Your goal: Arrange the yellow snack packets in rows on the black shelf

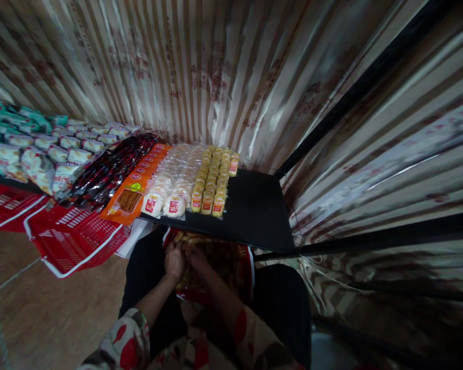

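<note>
Between my knees is a red, white-edged container (251, 267), a bag or a basket, I cannot tell which. Small yellow wrapped packets (195, 239) show inside it, dim and blurred. My left hand (175, 261) reaches into its left part with curled fingers. Close against it is my right hand (196, 257), also closed, fingertips meeting near the left ones. What they grip is too small and dark to make out. Just beyond stands the black shelf (258, 205), with rows of yellow packaged snacks (209, 180) and white round packaged snacks (165, 190) on it.
Further left on the shelf lie an orange snack packet (133, 187), dark red packets (111, 172), and white and green packets (57, 149). Red baskets (73, 236) with white handles stand below. A striped curtain (216, 67) hangs behind; black bars (355, 237) run at the right.
</note>
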The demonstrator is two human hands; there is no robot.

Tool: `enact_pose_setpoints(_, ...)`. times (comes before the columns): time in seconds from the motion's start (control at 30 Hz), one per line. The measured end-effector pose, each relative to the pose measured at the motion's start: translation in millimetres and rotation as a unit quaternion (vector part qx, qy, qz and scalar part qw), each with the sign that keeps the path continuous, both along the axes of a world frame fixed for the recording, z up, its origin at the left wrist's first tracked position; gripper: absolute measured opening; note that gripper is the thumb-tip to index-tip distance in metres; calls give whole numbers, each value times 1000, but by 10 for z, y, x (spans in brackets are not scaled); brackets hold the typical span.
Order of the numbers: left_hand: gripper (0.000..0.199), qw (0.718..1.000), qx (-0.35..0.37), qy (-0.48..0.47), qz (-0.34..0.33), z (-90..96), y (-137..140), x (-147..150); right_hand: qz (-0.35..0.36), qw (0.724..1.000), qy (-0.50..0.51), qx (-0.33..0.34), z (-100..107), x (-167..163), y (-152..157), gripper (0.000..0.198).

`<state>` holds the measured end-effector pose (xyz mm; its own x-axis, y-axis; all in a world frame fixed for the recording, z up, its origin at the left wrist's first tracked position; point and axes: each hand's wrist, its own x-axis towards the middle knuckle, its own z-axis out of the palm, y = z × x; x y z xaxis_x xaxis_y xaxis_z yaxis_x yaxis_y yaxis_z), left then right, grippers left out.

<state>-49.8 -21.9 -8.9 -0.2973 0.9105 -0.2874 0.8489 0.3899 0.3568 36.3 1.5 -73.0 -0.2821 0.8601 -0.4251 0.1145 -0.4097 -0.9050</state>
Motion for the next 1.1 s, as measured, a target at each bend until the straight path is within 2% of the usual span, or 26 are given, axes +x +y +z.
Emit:
enact_pose_setpoints(0.1,39,998,22,-35,38,117,-31,31,-16,997,-67,32,126,140,-4,31)
enact_pose_setpoints(0.27,35,981,70,-151,96,331,-59,16,3,959,-212,189,568,416,-36,37)
enact_pose_setpoints(0.37,26,961,109,-225,114,430,-47,2,19,935,-243,256,816,567,-67,36)
enact_pose_setpoints(0.47,21,938,133,-297,117,541,-25,46,-10,935,-231,268,934,692,-87,31)
enact_pose_setpoints(0.57,22,885,118,-425,148,685,-14,153,-77,954,-162,241,941,786,-85,31)
enact_pose_setpoints(0.67,21,799,97,-565,185,848,-8,290,-157,966,-70,193,950,855,-64,42)
enact_pose_setpoints(0.77,16,710,84,-664,221,991,8,450,-225,965,22,132,1052,901,-50,51)
enact_pose_setpoints(0.83,15,669,83,-700,234,1056,28,574,-241,961,91,98,1164,918,-46,48)
enact_pose_setpoints(0.97,15,624,97,-732,255,1110,102,843,-247,949,176,87,1365,949,-19,49)
enact_pose_setpoints(1.03,14,617,96,-735,267,1119,173,968,-263,944,175,98,1419,986,30,53)
enact_pose_setpoints(1.1,13,625,89,-726,273,1128,269,1076,-271,943,161,106,1443,1045,114,56)
